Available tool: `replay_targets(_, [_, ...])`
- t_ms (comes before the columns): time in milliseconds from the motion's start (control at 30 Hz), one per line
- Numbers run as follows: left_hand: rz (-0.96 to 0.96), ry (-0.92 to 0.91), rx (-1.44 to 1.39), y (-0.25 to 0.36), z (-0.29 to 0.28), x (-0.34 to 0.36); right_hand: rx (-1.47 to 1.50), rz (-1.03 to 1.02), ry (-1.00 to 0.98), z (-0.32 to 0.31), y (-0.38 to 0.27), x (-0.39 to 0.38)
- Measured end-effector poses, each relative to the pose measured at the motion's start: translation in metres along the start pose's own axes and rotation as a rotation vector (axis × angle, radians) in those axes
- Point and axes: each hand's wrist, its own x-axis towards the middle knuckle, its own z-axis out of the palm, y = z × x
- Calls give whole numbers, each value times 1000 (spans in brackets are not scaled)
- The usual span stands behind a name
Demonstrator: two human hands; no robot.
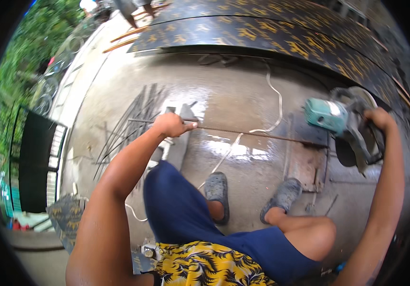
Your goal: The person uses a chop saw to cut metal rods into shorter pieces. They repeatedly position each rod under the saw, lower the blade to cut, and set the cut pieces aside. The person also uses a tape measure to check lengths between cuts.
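Note:
My left hand (170, 125) is closed round a long thin steel rod (243, 133), its thumb lying along the rod. The rod runs to the right, to the rusty base (308, 167) of a cut-off saw. On that saw, my right hand (380, 119) grips the handle at the far right of the head. The cut-off saw (326, 115) has a green motor housing, and its head is tilted up above the base. Part of the dark disc shows below the guard. Whether the disc touches the rod I cannot tell.
Several loose dark rods (124, 126) lie in a pile at the left. A white cable (280, 102) crosses the wet concrete floor (233, 107). Large black panels (262, 31) with yellow print span the far side. My feet in grey clogs (216, 193) stand close to the saw base.

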Motion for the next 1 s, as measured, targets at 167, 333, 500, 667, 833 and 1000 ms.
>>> replay_targets(167, [-286, 34, -181, -129, 49, -117, -15, 47, 135, -3, 9, 7])
replay_targets(333, [-692, 348, -329, -219, 142, -190, 206, -152, 796, 8, 77, -24])
replay_targets(500, [-894, 608, -226, -330, 185, -172, 526, -184, 1464, 84, 212, -118])
replay_targets(667, [-941, 320, 52, -355, 151, -112, -375, 404, 1184, 341, 338, -176])
replay_targets(833, [-346, 450, -455, -267, 117, -41, 293, 924, 493, 512, 341, -194])
replay_targets(1000, [183, 569, -589, -155, 72, -37, 365, 1161, 388, 526, 312, -174])
